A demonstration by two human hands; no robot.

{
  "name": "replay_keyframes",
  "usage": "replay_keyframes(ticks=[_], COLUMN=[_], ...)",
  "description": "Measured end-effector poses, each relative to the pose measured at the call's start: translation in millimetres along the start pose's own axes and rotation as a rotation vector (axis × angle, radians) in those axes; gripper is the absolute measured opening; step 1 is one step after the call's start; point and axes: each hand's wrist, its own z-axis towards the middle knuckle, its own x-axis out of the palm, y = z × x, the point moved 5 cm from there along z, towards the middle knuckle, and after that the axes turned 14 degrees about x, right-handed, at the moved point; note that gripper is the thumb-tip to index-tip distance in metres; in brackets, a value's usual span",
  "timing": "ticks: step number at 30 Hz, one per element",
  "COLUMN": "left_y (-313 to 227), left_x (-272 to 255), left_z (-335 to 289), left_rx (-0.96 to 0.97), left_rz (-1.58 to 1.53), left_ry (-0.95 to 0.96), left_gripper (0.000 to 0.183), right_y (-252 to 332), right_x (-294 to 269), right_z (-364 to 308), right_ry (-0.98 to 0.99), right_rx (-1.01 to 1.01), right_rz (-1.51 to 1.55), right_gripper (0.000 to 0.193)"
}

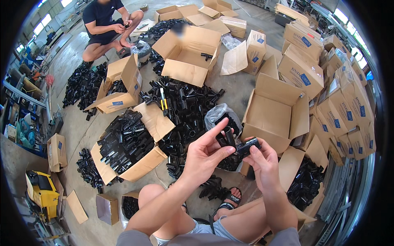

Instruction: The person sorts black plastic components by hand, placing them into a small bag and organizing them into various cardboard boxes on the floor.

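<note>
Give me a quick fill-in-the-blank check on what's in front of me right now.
1. Both hands, left hand and right hand, hold fittings coloured ____.
2. The open box just beyond the right hand is ____ inside.
3. The co-worker at upper left is ____ on the floor.
4. The box left of the left hand is ____ of fittings.

Missing words: black; empty; squatting; full
</note>
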Motion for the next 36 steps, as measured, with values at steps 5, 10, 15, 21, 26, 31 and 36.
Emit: replay_keyframes(ticks=[5, 10, 15, 21, 26, 31, 36], left_y=[-2.8, -7.9, -8.8, 12.2, 2.3, -4.4, -13.1], left_x=[-6.1, -21.8, -0.8, -26.8, -27.7, -30.5, -90.4], left_z=[1.4, -3.7, -2.6, -16.8, -19.6, -16.0, 10.5], left_rx=[-0.008, -0.006, -0.163, -0.313, -0.295, -0.161, -0.067], left_rz=[0.062, 0.021, 0.085, -0.177, -0.112, -0.190, 0.138], left_ry=[0.022, -0.054, 0.013, -0.071, -0.070, -0.108, -0.366], left_gripper=[0.046, 0.040, 0.045, 0.050, 0.049, 0.038, 0.021], right_y=[0.0, -2.4, 4.6, -12.7, -16.2, -8.3, -14.6], right_x=[1.1, 18.8, 2.4, 19.0, 21.3, 27.1, -13.5], right_z=[5.7, 7.4, -9.6, 2.1, -0.8, 5.0, 102.5], right_ry=[0.048, -0.020, -0.046, -0.083, -0.101, 0.046, -0.036], right_rx=[-0.013, 0.008, -0.039, 0.014, 0.005, -0.025, 0.153], right_rz=[-0.013, -0.146, -0.053, -0.045, -0.061, -0.135, -0.290], right_gripper=[0.030, 0.030, 0.026, 0.027, 0.031, 0.049, 0.040])
